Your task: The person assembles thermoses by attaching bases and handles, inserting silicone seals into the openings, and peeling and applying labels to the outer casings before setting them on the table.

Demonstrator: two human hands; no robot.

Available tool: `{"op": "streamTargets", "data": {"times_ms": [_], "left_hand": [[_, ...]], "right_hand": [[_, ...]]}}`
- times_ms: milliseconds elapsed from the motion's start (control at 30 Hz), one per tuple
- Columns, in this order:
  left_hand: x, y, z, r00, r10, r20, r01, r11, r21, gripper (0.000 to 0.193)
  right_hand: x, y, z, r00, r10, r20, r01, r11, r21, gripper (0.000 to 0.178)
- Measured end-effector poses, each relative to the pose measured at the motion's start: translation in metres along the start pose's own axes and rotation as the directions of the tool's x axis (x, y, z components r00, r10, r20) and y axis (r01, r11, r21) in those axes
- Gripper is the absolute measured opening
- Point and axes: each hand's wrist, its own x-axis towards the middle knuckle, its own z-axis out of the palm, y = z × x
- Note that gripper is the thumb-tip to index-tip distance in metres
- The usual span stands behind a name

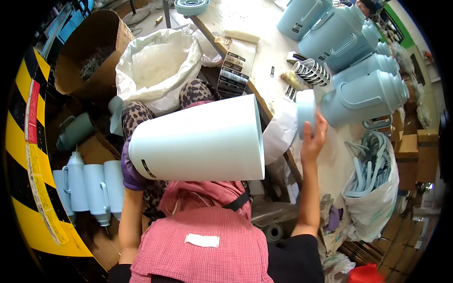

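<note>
While my left hand (pixel 132 170) holds the blue tube (pixel 200 141) over the knees (pixel 192 90), I can't tell how its hidden fingers sit. My right hand (pixel 314 140) pinches a round lid (pixel 306 107). Blue jugs (pixel 349 100) crowd the table (pixel 265 52).

A workshop: matching blue flasks (pixel 354 97), a sack (pixel 376 210) of handles (pixel 369 175)

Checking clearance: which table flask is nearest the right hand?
The flask lowest in view on the table, up and right of the right hand; others are farther up.
</note>
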Motion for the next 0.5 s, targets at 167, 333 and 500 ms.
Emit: {"op": "streamTargets", "data": {"times_ms": [167, 333, 500], "left_hand": [[0.000, 0.006, 0.020, 0.987, -0.138, 0.079, 0.155, 0.950, -0.270, 0.039], [-0.008, -0.007, 0.022, 0.994, 0.006, 0.112, -0.009, 1.000, 0.025, 0.038], [0.024, 0.042, -0.011, 0.756, 0.655, -0.017, -0.541, 0.638, 0.548, 0.034]], "right_hand": [[-0.005, -0.108, -0.039, 0.933, -0.161, -0.321, 0.292, 0.863, 0.413, 0.063], [-0.020, -0.124, -0.057, 0.965, -0.218, -0.148, 0.263, 0.805, 0.532, 0.056], [-0.035, -0.142, -0.014, 0.912, 0.408, -0.052, -0.260, 0.669, 0.696, 0.053]]}}
